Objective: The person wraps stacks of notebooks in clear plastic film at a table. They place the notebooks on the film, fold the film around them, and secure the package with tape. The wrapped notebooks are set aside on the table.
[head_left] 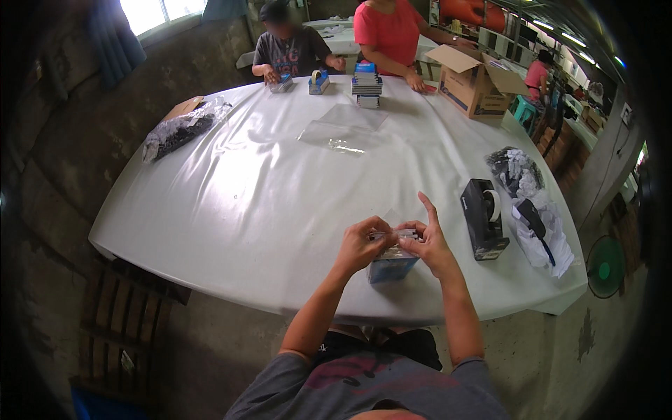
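- Workshop; white-covered table (231, 210), bag of dark parts (178, 133) far left.
- Left hand (360, 245) pinches the small blue box (392, 266) standing at the near edge.
- Right hand (428, 245) grips its top, forefinger raised.
- Risk: box could tip off the edge under uneven pull.
- Black tape dispenser (483, 217) at right.
- Box top hidden by fingers.

A small blue box (392, 267) stands at the near table edge, held between both hands. A stack of blue-and-white packs (367, 85) sits at the far side, with an open brown cardboard carton (470, 82) to its right.
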Tool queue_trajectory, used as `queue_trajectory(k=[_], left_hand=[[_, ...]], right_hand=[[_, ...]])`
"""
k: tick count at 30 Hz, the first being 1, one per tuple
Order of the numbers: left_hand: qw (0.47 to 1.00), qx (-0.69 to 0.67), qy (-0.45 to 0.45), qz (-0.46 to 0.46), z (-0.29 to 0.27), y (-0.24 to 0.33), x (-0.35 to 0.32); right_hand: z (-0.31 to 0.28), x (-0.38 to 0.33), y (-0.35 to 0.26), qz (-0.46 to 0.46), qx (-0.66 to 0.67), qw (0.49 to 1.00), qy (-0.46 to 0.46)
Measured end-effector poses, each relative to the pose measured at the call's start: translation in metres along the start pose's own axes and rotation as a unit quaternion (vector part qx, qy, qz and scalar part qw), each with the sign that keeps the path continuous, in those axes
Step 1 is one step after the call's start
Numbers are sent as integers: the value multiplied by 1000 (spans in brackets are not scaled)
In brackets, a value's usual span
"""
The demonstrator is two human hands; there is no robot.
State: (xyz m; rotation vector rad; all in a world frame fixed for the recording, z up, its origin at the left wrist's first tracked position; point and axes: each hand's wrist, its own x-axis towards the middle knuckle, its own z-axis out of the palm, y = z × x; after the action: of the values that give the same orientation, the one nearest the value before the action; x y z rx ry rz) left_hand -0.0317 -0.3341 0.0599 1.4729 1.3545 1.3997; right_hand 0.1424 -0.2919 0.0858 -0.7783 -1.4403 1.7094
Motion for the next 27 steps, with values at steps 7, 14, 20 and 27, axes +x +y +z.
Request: queue_trajectory(k=[7,14,20,27], left_hand=[[988,154,-17,-11,1,15,11],[995,-97,13,-21,-3,-13,11],[971,-167,-114,-124,-10,-12,10],[982,-140,-43,-123,-4,-19,12]], right_hand=[[1,16,1,17,-113,993,33],[-6,28,4,34,-80,996,16],[-5,27,8,12,-62,997,40],[-11,23,4,61,92,993,45]])
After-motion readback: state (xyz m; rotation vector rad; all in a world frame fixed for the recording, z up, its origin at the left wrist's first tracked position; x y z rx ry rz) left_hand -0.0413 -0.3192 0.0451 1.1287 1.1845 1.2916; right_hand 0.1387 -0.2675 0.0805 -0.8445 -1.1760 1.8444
